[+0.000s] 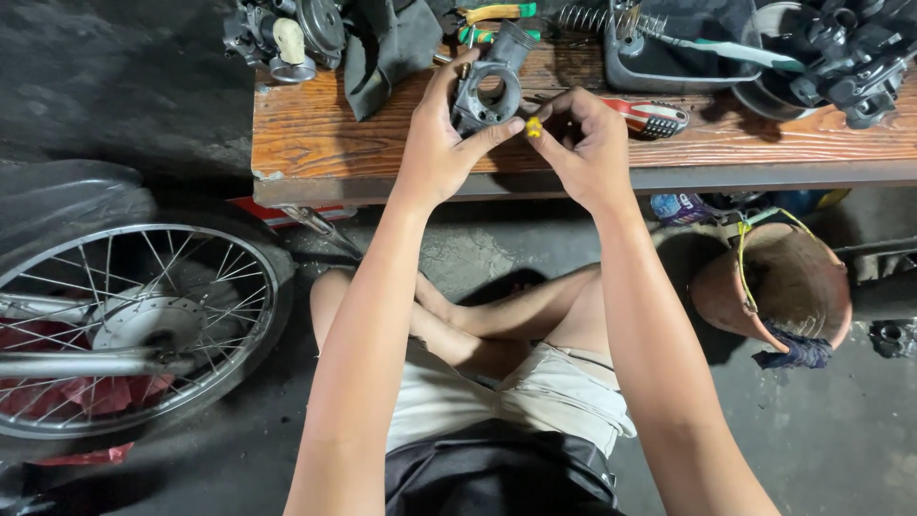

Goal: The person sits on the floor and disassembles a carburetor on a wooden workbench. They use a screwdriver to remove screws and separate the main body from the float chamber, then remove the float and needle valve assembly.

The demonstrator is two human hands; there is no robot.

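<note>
left hand grips the grey carburetor body over the counter at twelve o'clock, right hand pinching a tiny yellow part beside it. a slack pinch could drop that part to the floor, likely among clutter.

Your low wooden bench carries a dark rag, red-handled tool, green-yellow pliers, coil spring, black tray, engine parts at the left end.

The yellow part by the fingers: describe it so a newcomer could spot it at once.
Find the wooden bench up top. At its front edge the left hand holds a grey metal casting. The yellow part is pinched by the right hand beside it, the only tiny bright-yellow thing.
</note>
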